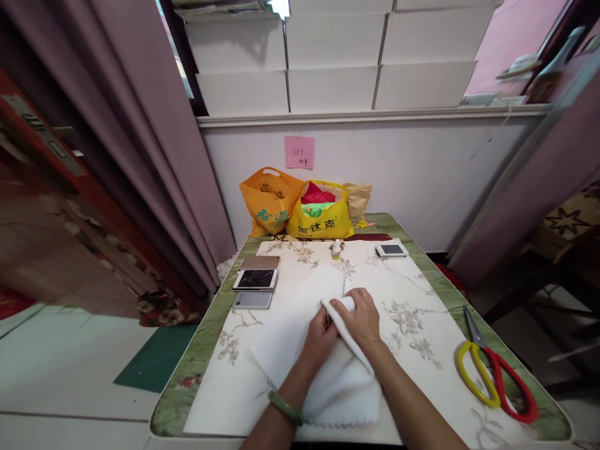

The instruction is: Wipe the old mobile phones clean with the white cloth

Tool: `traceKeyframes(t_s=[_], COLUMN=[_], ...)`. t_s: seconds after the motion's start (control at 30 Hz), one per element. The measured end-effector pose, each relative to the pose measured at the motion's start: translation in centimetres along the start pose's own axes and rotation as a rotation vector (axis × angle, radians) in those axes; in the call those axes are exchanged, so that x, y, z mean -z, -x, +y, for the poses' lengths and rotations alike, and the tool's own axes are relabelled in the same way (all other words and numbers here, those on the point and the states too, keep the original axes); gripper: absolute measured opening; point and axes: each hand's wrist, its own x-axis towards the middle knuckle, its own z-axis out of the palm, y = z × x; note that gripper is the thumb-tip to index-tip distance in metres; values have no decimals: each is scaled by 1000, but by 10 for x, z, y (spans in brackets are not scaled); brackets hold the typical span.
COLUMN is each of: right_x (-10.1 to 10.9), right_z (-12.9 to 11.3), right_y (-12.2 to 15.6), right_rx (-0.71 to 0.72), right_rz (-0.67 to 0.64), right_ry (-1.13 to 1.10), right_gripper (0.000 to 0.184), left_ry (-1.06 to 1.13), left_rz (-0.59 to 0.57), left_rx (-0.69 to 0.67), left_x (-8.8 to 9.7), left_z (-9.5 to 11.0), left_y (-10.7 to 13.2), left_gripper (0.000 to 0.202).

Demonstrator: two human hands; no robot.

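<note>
A white cloth (300,319) with zigzag-cut edges lies near the middle of the table, its right part folded up and over. My left hand (319,334), with a green bangle (285,409) on the wrist, is closed on the folded edge. Beside it, my right hand (362,322) grips the same fold between thumb and fingers. Something thin may be between my left fingertips, too small to make out. To the right lies a pair of scissors (490,365) with one yellow and one red handle, blades pointing away from me.
Stacked at left are a gold phone (262,262), a white phone (255,279) and a silver phone (252,301). Another phone (392,250) lies far right. A small bottle (336,250) stands behind the cloth. Orange (272,197) and yellow bags (323,228) line the back.
</note>
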Motion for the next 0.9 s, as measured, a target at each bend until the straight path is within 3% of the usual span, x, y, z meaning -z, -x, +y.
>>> traceKeyframes(t_s=[0.17, 0.4, 0.5, 0.57, 0.63, 0.73, 0.9], right_x=[-8, -1, 0, 0, -2, -4, -2], right_z=[19, 27, 22, 17, 15, 18, 29], right_y=[-5, -4, -3, -3, -3, -5, -4], right_rx=[-124, -333, -160, -2, 54, -28, -250], right_rz=[-13, 151, 89, -19, -99, -98, 44], right_ry=[-171, -357, -342, -283, -221, -225, -302], right_gripper=[50, 50, 44, 54, 53, 34, 42], left_ry=[-34, 15, 25, 34, 62, 126, 198], left_rz=[-94, 13, 83, 98, 87, 60, 70], left_rx=[38, 96, 76, 74, 97, 134, 168], left_x=[1, 0, -1, 0, 1, 2, 2], left_z=[2, -9, -11, -11, -10, -9, -10], left_y=[2, -1, -3, -4, -4, -3, -3], left_gripper=[24, 24, 25, 27, 28, 28, 30])
